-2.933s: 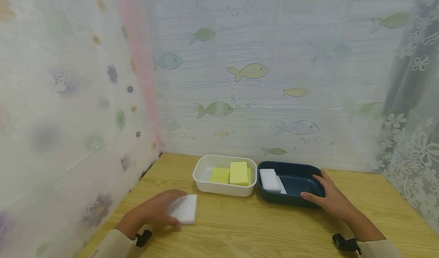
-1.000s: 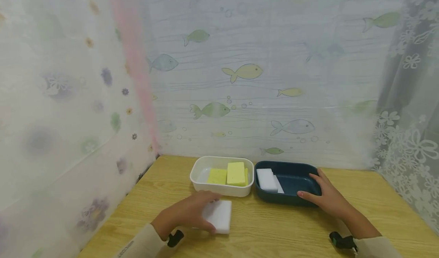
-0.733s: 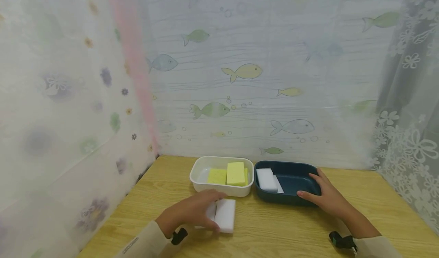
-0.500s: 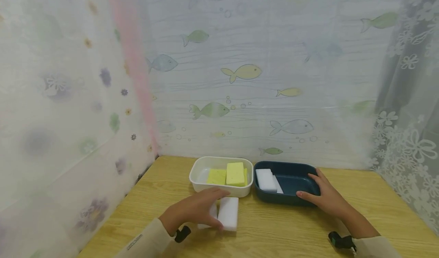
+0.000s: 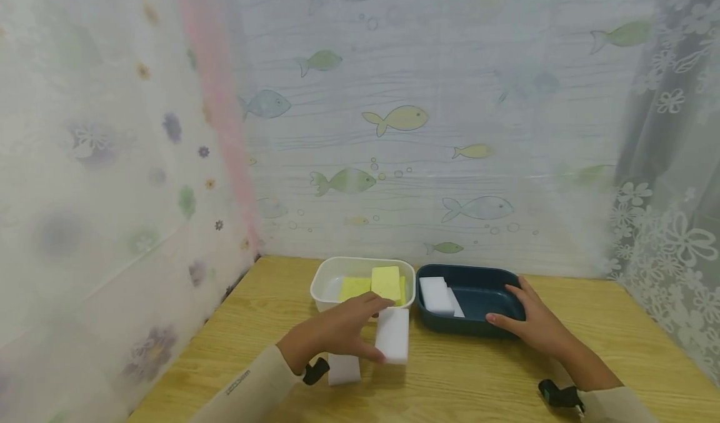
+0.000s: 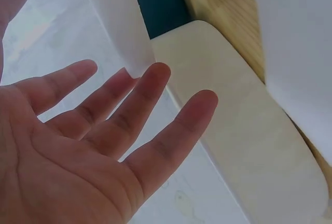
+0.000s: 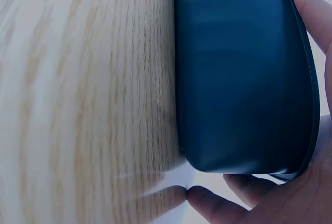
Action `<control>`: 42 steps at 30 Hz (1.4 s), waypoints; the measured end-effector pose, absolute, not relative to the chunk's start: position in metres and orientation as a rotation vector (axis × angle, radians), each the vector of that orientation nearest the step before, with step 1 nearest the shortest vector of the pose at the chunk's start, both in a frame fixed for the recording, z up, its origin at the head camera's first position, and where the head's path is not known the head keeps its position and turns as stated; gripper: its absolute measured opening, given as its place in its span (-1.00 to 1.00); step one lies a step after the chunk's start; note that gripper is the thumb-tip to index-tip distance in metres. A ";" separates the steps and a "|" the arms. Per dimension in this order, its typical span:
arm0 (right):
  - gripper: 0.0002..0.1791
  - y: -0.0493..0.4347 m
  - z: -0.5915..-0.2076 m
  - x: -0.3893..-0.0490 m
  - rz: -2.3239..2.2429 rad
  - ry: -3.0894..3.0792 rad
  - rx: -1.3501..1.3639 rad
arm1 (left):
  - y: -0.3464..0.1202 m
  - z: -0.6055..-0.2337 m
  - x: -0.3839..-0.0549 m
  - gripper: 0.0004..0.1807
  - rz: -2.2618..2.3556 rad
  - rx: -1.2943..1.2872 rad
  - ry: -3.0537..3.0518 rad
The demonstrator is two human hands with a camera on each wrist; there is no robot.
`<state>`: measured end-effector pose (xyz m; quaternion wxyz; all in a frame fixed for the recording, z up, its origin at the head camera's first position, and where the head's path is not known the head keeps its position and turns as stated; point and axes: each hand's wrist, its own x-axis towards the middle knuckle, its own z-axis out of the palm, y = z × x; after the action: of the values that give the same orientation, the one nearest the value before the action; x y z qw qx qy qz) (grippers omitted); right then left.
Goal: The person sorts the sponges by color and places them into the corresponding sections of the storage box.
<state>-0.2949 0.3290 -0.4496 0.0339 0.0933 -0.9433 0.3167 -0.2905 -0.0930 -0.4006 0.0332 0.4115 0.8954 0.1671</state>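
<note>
My left hand (image 5: 343,329) pinches a white sponge block (image 5: 392,335) between thumb and fingertips, raised off the table in front of the white container (image 5: 326,298). A second white sponge (image 5: 344,370) lies on the table below that hand. In the left wrist view, the held sponge (image 6: 116,22) sits at the fingertips. My right hand (image 5: 542,323) grips the right end of a dark blue container (image 5: 472,329), thumb at the near rim. Seen from the right wrist, the fingers wrap around the end of the container (image 7: 244,79).
Several yellow sponges (image 5: 385,283) are in the white container, one lying on top of others. White sponges (image 5: 436,295) lie at the left end of the dark blue container. The two containers stand side by side on the wooden table (image 5: 450,385), before a fish-print curtain (image 5: 427,179).
My left hand has moved right with the white sponges, then lifted one up and away, leaving the other on the table. My right hand keeps its grip on the dark blue container.
</note>
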 end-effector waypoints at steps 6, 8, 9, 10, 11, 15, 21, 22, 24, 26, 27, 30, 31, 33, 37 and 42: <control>0.13 0.330 -0.451 -0.296 0.990 -2.898 0.293 | -0.077 -0.399 -0.299 0.11 0.474 1.323 2.797; 0.13 0.330 -0.451 -0.296 0.992 -2.899 0.292 | -0.072 -0.398 -0.300 0.11 0.485 1.324 2.800; 0.14 0.330 -0.451 -0.296 0.995 -2.900 0.290 | -0.069 -0.396 -0.301 0.11 0.495 1.326 2.800; 0.14 0.330 -0.451 -0.296 0.993 -2.901 0.288 | -0.067 -0.395 -0.301 0.10 0.501 1.332 2.802; 0.14 0.330 -0.450 -0.296 0.993 -2.901 0.285 | -0.064 -0.393 -0.302 0.10 0.507 1.341 2.803; 0.14 0.330 -0.449 -0.295 0.989 -2.904 0.276 | -0.055 -0.388 -0.304 0.10 0.502 1.354 2.819; 0.14 0.330 -0.448 -0.294 0.983 -2.902 0.280 | -0.043 -0.386 -0.311 0.09 0.495 1.343 2.850; 0.14 0.330 -0.448 -0.294 0.984 -2.901 0.281 | -0.041 -0.386 -0.312 0.10 0.492 1.342 2.855; 0.14 0.330 -0.448 -0.294 0.989 -2.900 0.282 | -0.037 -0.386 -0.314 0.10 0.491 1.322 2.860; 0.14 0.330 -0.448 -0.293 0.993 -2.898 0.284 | -0.032 -0.385 -0.315 0.11 0.482 1.293 2.866; 0.14 0.330 -0.448 -0.293 0.996 -2.898 0.284 | -0.030 -0.385 -0.315 0.11 0.476 1.281 2.869; 0.14 0.330 -0.449 -0.293 0.994 -2.898 0.280 | -0.024 -0.383 -0.317 0.11 0.456 1.252 2.884; 0.14 0.330 -0.449 -0.293 0.992 -2.898 0.279 | -0.022 -0.383 -0.318 0.11 0.448 1.246 2.890; 0.13 0.330 -0.449 -0.293 0.994 -2.899 0.276 | -0.018 -0.383 -0.319 0.09 0.434 1.239 2.902; 0.13 0.330 -0.449 -0.293 0.996 -2.897 0.273 | -0.010 -0.381 -0.322 0.07 0.418 1.234 2.922; 0.14 0.329 -0.449 -0.293 0.994 -2.897 0.263 | -0.001 -0.378 -0.327 0.05 0.413 1.231 2.930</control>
<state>-0.2928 0.3290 -0.4485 0.0338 0.0857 -0.9418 0.3233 -0.3269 -0.0012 -0.3779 -0.0316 0.3840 0.9138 0.1288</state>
